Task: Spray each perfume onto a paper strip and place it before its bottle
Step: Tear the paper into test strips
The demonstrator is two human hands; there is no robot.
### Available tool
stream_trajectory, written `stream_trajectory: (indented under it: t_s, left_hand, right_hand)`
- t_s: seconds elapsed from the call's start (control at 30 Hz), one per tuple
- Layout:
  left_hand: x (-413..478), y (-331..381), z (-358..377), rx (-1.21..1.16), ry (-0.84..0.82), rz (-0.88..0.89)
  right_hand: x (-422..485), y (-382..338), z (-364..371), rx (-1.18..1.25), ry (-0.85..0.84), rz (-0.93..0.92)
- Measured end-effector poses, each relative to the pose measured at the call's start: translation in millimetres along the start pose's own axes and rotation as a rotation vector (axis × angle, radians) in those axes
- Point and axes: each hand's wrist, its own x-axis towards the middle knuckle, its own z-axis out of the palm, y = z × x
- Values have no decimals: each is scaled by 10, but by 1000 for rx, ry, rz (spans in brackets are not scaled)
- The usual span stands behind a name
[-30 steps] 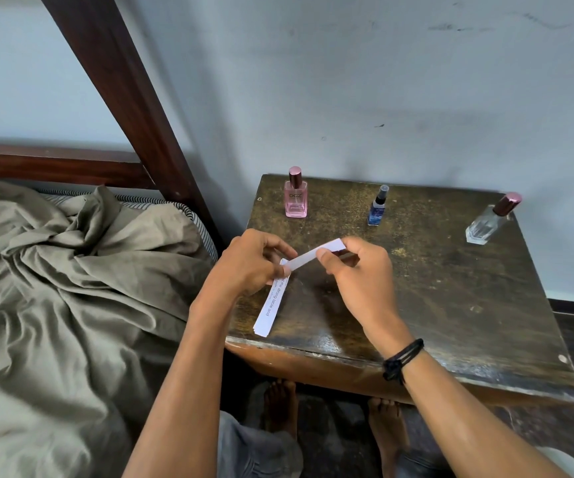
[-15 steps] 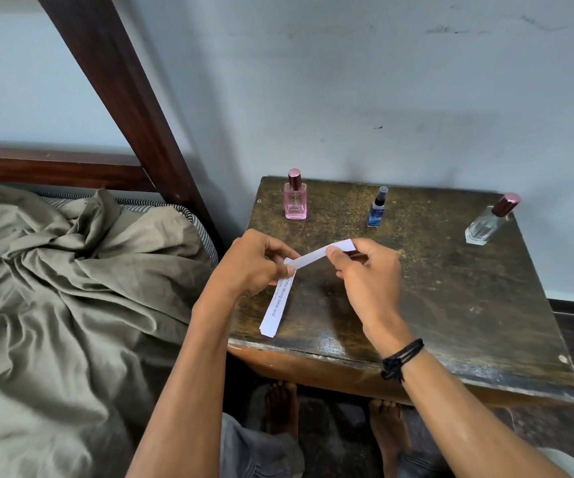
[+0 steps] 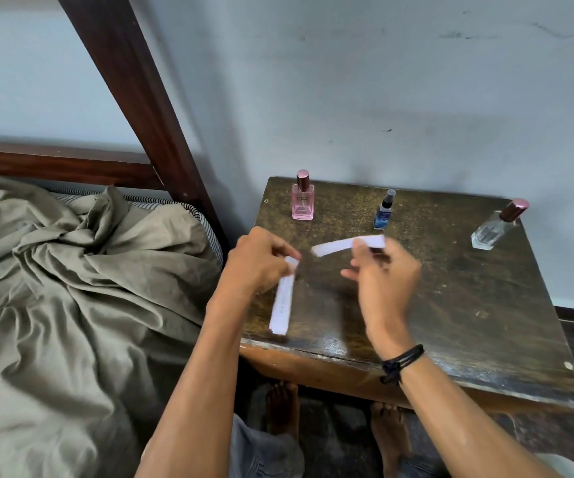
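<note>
Left strip (image 3: 284,301) hangs pinched in the left hand (image 3: 258,263) over the table (image 3: 468,305); right strip (image 3: 344,243), blurred, is pinched in the right hand (image 3: 385,274) near the blue bottle (image 3: 383,212). The hands are apart.

Worn dark wooden worktop (image 3: 485,305) against a scuffed pale wall (image 3: 382,81). Left of the worktop: bed (image 3: 54,305) with rumpled olive sheet, dark wooden post (image 3: 134,81).

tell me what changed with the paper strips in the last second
The right hand has pulled one paper strip free, rightward; the left hand keeps pinching the other strip. The pink bottle, blue bottle and clear bottle stand unmoved on the table.
</note>
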Motion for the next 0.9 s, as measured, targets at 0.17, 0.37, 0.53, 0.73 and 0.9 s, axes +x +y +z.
stream_trajectory:
  t_s: [0.17,0.37,0.53,0.73,0.9]
  left_hand:
    - [22,-190,-202,-273,105,-48]
    - [77,-133,-68,-200,81,-87]
    - [80,-206,-53,131,183,-94]
    - [68,-114,-18,236,126,155]
    - [90,-38,239,359,-4,276]
  right_hand:
    - [272,-91,-209,196,148,162]
    - [92,1,-48,150,-75,317]
    - [77,101,-38,40,-139,386]
    - [73,125,-61,-33,-159,397]
    - [83,99,-74,39,-147,448]
